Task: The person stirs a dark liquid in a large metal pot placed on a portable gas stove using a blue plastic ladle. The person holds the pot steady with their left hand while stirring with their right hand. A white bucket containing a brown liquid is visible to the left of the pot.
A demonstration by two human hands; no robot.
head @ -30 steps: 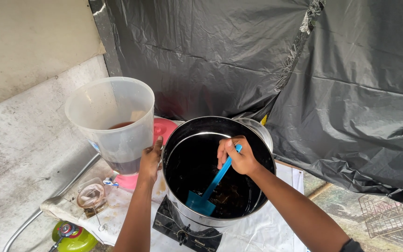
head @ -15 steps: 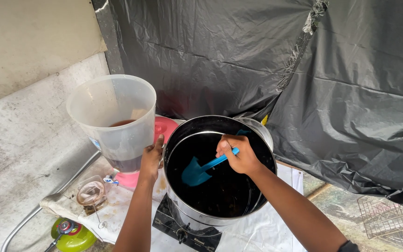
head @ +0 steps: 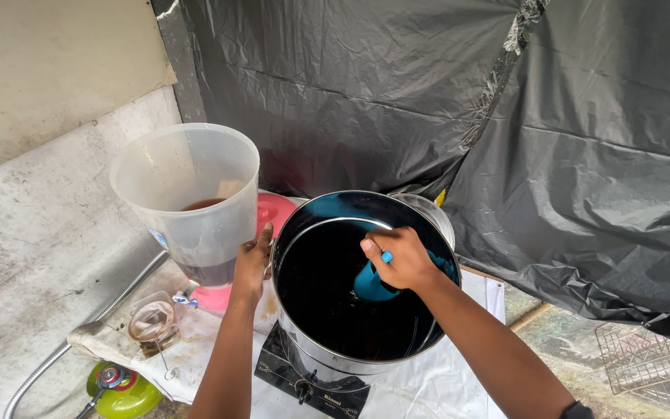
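Observation:
A large steel pot (head: 428, 211) full of dark liquid stands on a black stove (head: 312, 380). My right hand (head: 398, 258) is shut on the handle of a blue scoop (head: 371, 282), lifted over the liquid. My left hand (head: 252, 260) holds a translucent plastic jug (head: 188, 198) by its lower side, just left of the pot's rim. The jug holds a little dark brown liquid at its bottom.
A pink lid (head: 277, 209) lies behind the jug. A small glass jar (head: 153, 322) sits on a white cloth (head: 195, 357). A green gas cylinder (head: 122, 388) with a metal hose (head: 79, 330) is at lower left. Black plastic sheeting (head: 443, 93) hangs behind. A wire rack (head: 649, 357) lies at right.
My right hand swept the blue scoop through the pot from lower left and has lifted it toward the middle. The jug and my left hand stay put.

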